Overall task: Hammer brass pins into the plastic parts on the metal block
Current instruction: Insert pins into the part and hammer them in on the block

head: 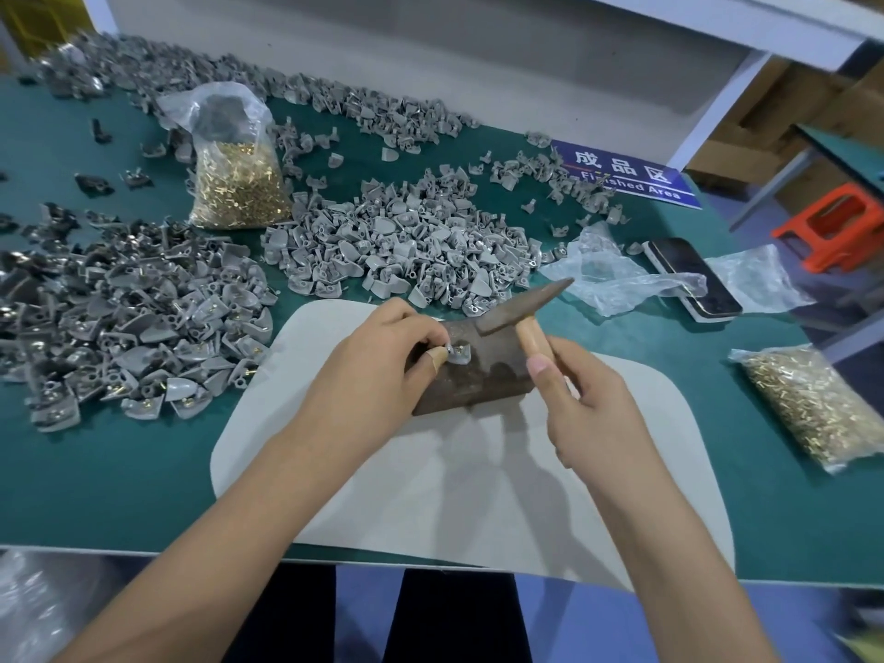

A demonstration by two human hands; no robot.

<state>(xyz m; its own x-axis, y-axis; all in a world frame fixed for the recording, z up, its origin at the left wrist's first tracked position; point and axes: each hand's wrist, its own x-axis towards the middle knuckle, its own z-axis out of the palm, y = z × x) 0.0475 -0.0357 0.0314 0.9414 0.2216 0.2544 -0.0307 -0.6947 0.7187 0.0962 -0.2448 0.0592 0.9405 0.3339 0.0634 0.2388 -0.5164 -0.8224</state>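
**On the rusty block, fingertips sit right beside the strike point**

At the middle of the green surface (119,480), on a pale grey rounded mat (454,495), stands the dark, rusty metal block (478,380). The left hand (382,356) pinches a small grey plastic part (457,355) against the block's top face, thumb and forefinger curled round it; a glint of brass pin (456,349) shows in the part, though how deep it sits is too small to tell. The right hand (583,399) has its grip wrapped round the pale wooden handle of a rust-brown steel hammer (521,303), thumb laid up along the handle, with the head poised just above and behind the part.

The main risk is to the left fingertips: they touch the part, so a blow that lands slightly left would catch them. The thumb appears to wear a tan wrap, thin cover against steel. A glancing strike could also bend the pin or tip it sideways, and a part held only at one edge could skid off the block. The block rests on a soft mat, so a hard, off-centre blow might rock it.

Finished-looking parts with brass showing are heaped at the left (143,337); a plain grey pile (406,241) and an open clear bag of brass pins (239,184) lie behind, near enough for a flying part to be lost among them.
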